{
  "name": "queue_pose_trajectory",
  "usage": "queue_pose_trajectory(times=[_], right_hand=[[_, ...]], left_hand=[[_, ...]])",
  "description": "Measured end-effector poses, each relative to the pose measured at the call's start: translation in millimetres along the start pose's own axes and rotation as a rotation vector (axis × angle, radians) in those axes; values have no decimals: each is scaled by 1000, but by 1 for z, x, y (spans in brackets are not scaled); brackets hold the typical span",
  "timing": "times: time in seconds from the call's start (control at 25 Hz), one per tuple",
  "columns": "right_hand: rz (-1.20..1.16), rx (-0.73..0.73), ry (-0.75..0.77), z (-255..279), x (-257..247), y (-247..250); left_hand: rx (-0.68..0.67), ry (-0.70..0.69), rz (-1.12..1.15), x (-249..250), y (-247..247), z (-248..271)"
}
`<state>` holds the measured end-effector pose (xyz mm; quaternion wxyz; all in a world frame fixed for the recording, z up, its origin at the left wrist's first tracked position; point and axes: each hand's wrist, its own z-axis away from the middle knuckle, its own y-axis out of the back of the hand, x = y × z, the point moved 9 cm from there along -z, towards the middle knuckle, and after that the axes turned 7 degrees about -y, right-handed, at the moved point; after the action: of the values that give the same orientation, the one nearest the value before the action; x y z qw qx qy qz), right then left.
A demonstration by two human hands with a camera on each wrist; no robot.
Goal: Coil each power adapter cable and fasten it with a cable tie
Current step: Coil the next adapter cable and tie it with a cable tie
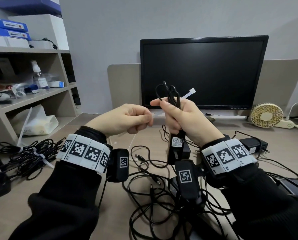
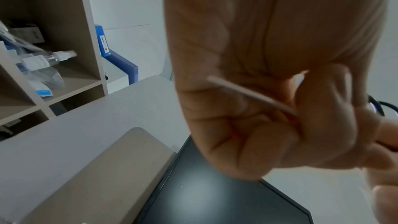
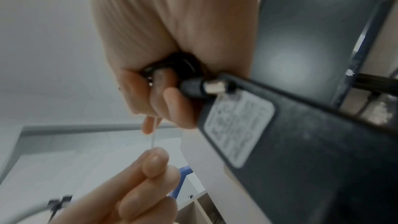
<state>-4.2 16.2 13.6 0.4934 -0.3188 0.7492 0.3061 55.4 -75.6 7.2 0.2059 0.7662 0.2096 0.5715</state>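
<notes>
The right hand point(image 1: 181, 116) grasps the coiled cable point(image 1: 170, 96) above the bench point(image 1: 144, 141), its adapter point(image 1: 176, 148) hanging below. The left hand point(image 1: 125, 120) pinches the cable tie point(image 1: 189, 93) by its tail. The cable looks springy and the tie thin and slippery, so both probably need firm holds.

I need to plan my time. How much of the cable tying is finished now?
Done: tied cable bundles lie at the left. In hand: the right hand grips a coiled cable with its adapter hanging, and the left hand pinches the white cable tie, not yet closed. Left: loose cables and another adapter on the desk.
</notes>
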Motion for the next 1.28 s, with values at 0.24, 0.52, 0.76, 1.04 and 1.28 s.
queue_pose_trajectory(times=[0.24,0.52,0.76,1.04,1.28], right_hand=[[452,317,72,-2,-7,23],[723,360,30,2,-9,23],[734,366,17,3,-7,20],[1016,338,133,5,-16,7],[948,347,64,3,-11,15]], left_hand=[[324,-157,-108,32,22,-1],[473,-185,-282,44,8,-5],[618,-199,-238,46,13,0],[564,-333,-403,65,8,5],[547,-287,-334,55,9,1]])
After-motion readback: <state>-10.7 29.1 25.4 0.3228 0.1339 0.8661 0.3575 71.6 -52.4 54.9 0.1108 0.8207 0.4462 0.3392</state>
